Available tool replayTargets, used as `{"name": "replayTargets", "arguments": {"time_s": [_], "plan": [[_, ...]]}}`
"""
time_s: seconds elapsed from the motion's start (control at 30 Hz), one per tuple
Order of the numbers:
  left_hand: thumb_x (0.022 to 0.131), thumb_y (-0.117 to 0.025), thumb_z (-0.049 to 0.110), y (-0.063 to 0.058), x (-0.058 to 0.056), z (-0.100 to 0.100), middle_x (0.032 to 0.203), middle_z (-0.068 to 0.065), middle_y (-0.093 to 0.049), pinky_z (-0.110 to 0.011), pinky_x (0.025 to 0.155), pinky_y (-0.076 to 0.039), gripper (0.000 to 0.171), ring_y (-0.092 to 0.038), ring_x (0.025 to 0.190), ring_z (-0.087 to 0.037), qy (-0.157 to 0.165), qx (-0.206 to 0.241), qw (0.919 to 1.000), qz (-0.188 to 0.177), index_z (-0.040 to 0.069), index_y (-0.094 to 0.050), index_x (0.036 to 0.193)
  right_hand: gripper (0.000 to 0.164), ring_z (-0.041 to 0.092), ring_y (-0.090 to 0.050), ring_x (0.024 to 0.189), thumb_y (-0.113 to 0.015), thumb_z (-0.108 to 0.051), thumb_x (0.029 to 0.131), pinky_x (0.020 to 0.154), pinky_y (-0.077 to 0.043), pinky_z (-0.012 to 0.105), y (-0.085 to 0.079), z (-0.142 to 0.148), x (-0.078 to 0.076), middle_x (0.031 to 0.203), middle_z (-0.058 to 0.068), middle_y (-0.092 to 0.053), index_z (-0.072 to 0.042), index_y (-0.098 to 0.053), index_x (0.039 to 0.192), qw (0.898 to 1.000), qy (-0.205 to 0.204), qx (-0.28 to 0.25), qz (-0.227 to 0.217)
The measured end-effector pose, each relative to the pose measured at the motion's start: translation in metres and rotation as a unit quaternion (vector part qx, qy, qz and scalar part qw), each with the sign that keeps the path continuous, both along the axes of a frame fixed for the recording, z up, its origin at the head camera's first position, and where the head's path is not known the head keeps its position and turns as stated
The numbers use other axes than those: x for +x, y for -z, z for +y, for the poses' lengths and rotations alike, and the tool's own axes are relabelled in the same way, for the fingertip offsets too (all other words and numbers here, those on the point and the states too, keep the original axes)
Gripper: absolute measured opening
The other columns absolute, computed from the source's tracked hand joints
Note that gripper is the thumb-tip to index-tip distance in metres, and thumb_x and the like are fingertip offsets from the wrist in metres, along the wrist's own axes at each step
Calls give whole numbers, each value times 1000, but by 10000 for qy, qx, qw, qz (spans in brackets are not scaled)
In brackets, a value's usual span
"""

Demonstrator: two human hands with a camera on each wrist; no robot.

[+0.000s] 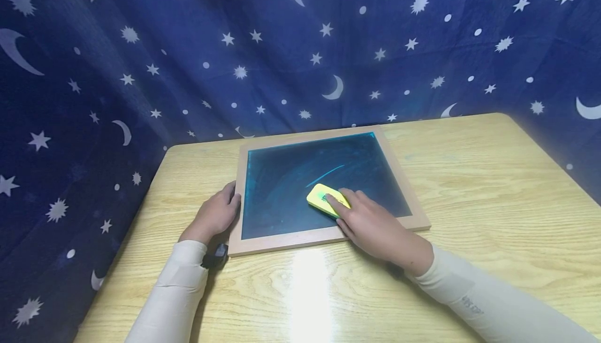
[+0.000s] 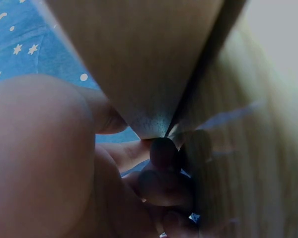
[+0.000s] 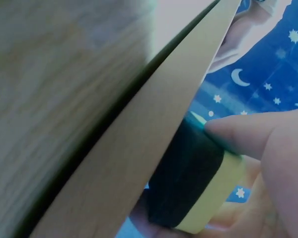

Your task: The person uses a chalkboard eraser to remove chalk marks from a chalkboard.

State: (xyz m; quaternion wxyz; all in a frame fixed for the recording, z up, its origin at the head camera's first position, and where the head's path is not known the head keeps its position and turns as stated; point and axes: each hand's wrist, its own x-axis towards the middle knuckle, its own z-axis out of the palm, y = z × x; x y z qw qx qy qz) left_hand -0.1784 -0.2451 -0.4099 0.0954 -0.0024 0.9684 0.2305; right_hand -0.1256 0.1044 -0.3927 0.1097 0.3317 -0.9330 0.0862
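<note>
A small chalkboard [image 1: 286,192] in a pale wooden frame lies flat, with a short blue chalk stroke [image 1: 325,175] and faint smears on its dark surface. My right hand [image 1: 371,223] grips a yellow chalkboard eraser [image 1: 321,197] against the board, just below the stroke. In the right wrist view the eraser [image 3: 188,173] shows a dark pad under its yellow body, with thumb and fingers on opposite sides. At the board's left edge my left hand [image 1: 218,212] holds the frame; the left wrist view shows its thumb and curled fingers around the frame's side [image 2: 144,64].
Under the board is a light wood-grain table [image 1: 479,186]. A dark blue curtain [image 1: 272,51] with moons and stars hangs along its back and left. A black wrist device [image 1: 217,257] sits beside the left sleeve, close to the frame's near-left corner.
</note>
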Motion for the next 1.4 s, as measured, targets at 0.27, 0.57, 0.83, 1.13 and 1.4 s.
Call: {"name": "replayTargets", "arguments": {"time_s": [0.27,0.57,0.83,1.13,1.4], "plan": [[108,-24,32,-2,-1,-1,158,-25,-36,-62,116,-32,58,-37,143,-46,46,-32,10000,62,1,-22,158,47,38,-61,102,-66,-15,95,81,-58,47,-4,11,-12,127,26,-58,-6,-56,140,9985,527,12,-137],[108,-25,31,-4,0,-2,157,-25,-38,-62,116,-33,58,-38,143,-46,50,-9,10000,45,1,-23,158,47,42,-62,101,-65,-15,96,85,-57,53,-10,31,-27,122,30,-59,-2,-55,140,9950,950,171,-245],[108,-25,32,-2,-1,-1,157,-24,-38,-62,116,-33,58,-39,143,-46,47,29,10000,44,2,-24,158,50,42,-61,104,-63,-13,96,88,-56,56,-14,43,-33,122,31,-59,-1,-51,144,9913,1171,145,-581],[109,-25,33,0,2,-1,158,-24,-37,-62,117,-31,58,-37,144,-46,-14,98,9999,26,3,-24,158,48,39,-62,99,-61,-12,97,87,-55,55,-20,48,-46,120,32,-59,1,-53,142,9906,1094,168,-805],[108,-25,33,0,2,-1,158,-23,-37,-62,117,-30,58,-37,144,-46,-27,84,10000,10,3,-23,158,48,40,-62,96,-63,-11,96,86,-55,54,-19,43,-61,118,32,-60,0,-54,142,9926,925,232,-755]]}}
